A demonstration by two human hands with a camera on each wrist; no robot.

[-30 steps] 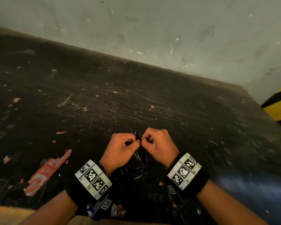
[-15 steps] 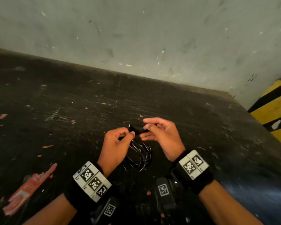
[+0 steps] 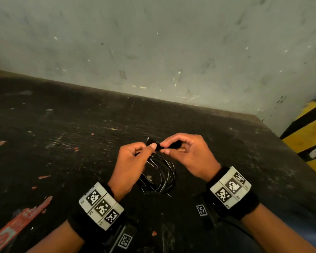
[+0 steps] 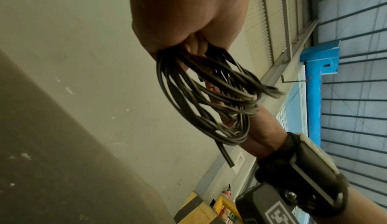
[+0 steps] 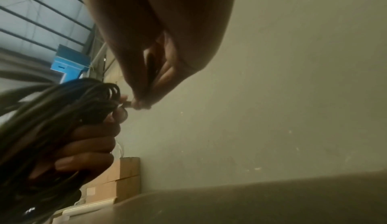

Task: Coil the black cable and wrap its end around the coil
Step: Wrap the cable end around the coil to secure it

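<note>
Hands meet above a scuffed dark bench (image 3: pixel 66 136) set against a pale wall (image 3: pixel 153 42). The left hand (image 3: pixel 130 161) grips the top of a coiled black cable (image 3: pixel 161 176), fingers curled round the bunched loops, which hang free beneath the fist and clear of the bench. The right hand (image 3: pixel 188 154) pinches the cable's loose end (image 3: pixel 171 144) between thumb and fingertips, just beside the left thumb. Cardboard boxes (image 5: pixel 121 183) stand by the wall; their contents are hidden.

Head view looks down from above; wrist views close, angled upward; all share cable coil (image 3: pixel 158 175).
</note>
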